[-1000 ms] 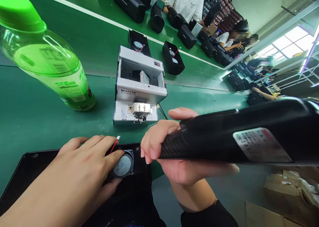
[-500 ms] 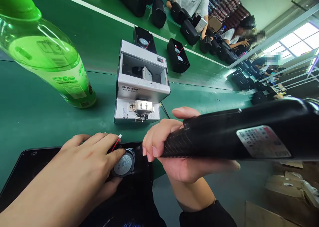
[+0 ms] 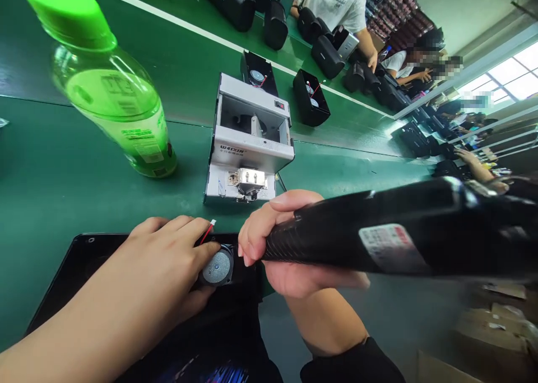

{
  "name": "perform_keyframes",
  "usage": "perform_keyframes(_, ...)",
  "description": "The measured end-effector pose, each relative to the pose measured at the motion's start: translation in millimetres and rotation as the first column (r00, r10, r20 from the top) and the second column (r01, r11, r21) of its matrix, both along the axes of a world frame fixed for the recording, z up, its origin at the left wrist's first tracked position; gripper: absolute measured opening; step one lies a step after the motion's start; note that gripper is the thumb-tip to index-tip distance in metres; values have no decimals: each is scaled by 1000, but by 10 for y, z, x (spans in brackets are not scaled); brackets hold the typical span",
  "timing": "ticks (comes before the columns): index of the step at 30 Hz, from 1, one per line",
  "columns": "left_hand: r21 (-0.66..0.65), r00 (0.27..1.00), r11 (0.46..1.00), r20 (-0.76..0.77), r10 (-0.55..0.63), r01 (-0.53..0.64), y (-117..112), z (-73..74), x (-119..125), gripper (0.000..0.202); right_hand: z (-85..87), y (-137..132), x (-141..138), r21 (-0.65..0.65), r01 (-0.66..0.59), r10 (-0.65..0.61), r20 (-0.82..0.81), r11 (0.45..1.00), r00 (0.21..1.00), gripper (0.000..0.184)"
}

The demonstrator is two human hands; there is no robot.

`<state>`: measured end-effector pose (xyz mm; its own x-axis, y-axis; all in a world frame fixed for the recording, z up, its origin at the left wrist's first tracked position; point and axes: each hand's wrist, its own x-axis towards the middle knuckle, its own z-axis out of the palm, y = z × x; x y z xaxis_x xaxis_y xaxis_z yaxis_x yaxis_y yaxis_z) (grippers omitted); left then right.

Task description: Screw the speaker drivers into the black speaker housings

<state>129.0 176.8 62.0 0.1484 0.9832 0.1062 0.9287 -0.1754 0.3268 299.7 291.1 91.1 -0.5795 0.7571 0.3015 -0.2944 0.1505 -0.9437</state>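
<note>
My left hand (image 3: 163, 265) lies on a black speaker housing (image 3: 96, 248) at the table's near edge, its fingers curled around a small round speaker driver (image 3: 217, 267) with a red wire (image 3: 207, 233). My right hand (image 3: 273, 243) is wrapped round the grip of a black electric screwdriver (image 3: 378, 240), whose body runs off to the right. The tool's tip end sits by the driver, hidden behind my fingers.
A grey screw feeder box (image 3: 250, 142) stands just beyond my hands. A green drink bottle (image 3: 113, 92) stands to its left on the green belt (image 3: 50, 170). Black speaker housings (image 3: 311, 97) lie farther along, where other people work. Cardboard boxes (image 3: 496, 321) sit below right.
The view has shifted, so the bottle and feeder sit further right in the picture. My hands stay on the driver and the screwdriver, which has tilted slightly.
</note>
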Motion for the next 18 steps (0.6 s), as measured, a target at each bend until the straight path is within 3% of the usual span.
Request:
perform_keyframes(4,-128,1000,992,2,19,-19,46,124,30,15,-116,-26,-129,43,31,-23,-186,999,982,72)
perform_keyframes(15,-164,1000,986,-18,23,-26,48,135,23,34,-256,-22,-197,185,105,-62,-222,977,973,68)
perform_keyframes(18,-165,1000,986,-19,21,-23,42,150,21,36,-267,-46,-188,169,140,-101,-219,976,970,67)
